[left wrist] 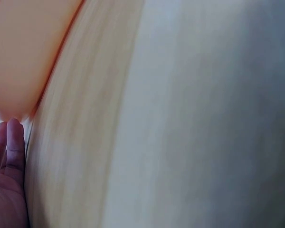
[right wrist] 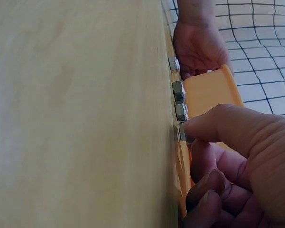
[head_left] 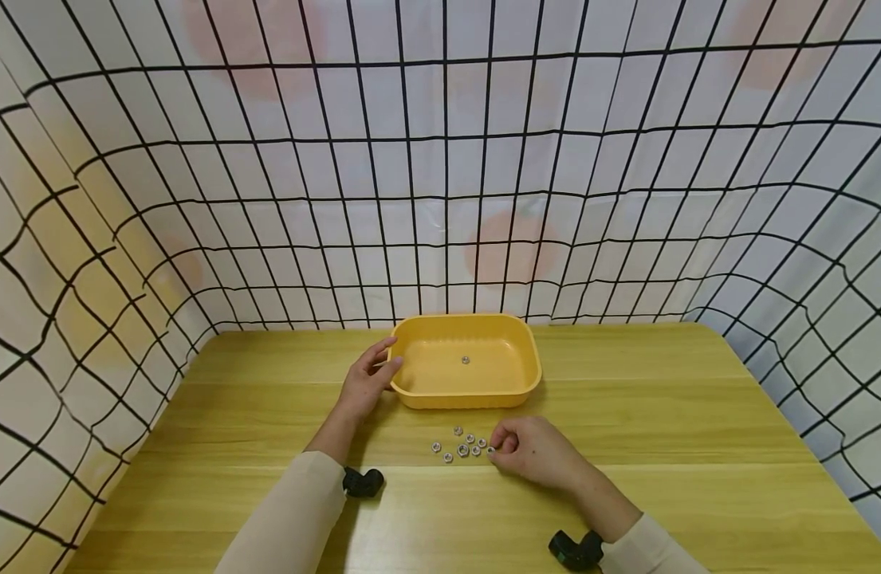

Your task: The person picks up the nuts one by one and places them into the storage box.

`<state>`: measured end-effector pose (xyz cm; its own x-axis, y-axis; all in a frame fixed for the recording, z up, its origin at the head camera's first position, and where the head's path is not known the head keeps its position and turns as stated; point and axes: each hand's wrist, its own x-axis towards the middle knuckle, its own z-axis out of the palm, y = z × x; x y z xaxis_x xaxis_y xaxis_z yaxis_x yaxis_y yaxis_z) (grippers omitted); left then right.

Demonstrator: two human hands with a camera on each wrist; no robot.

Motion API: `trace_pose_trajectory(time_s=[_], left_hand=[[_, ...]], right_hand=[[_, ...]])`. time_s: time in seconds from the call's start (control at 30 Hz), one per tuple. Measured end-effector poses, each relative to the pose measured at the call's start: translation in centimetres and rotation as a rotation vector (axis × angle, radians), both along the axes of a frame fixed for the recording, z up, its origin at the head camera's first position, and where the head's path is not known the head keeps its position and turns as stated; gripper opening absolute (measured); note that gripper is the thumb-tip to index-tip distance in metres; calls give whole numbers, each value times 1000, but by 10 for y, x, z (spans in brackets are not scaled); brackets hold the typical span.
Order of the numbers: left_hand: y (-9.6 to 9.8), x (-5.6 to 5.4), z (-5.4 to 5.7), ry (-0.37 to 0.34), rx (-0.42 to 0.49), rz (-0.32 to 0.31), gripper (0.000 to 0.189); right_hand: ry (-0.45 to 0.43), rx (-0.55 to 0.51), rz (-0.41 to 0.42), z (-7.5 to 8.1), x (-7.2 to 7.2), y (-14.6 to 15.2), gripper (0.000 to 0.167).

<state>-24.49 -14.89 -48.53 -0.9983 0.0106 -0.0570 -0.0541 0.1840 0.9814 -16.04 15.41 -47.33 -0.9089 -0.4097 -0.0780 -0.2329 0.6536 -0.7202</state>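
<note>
A shallow yellow plastic tray (head_left: 476, 401) stands toward the back of the table, with one hex nut (head_left: 466, 360) inside on its floor. At the tray's left end my left hand (head_left: 363, 384) holds the wall, thumb over the rim and fingers along the outside. In front of the tray several metal hex nuts (head_left: 463, 450) lie in a loose group. My right hand (head_left: 536, 453) is at the group's right edge, thumb and index finger pinching a nut (head_left: 491, 450) at table level. In the right wrist view the thumb (right wrist: 204, 124) overlaps that nut, with more nuts (right wrist: 180, 112) in line beyond.
The wooden table (head_left: 662, 430) extends on both sides of the tray. A black wire grid (head_left: 446, 199) with white sheeting behind it encloses the back and sides. Black wrist mounts (head_left: 363, 483) sit near both sleeves.
</note>
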Motion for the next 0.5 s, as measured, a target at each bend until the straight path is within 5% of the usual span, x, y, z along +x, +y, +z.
trace_pose_trajectory(time_s=[0.5], left_hand=[[0, -1, -1, -9, 6, 1, 51]], right_hand=[[-31, -16, -40, 14, 3, -2, 10]])
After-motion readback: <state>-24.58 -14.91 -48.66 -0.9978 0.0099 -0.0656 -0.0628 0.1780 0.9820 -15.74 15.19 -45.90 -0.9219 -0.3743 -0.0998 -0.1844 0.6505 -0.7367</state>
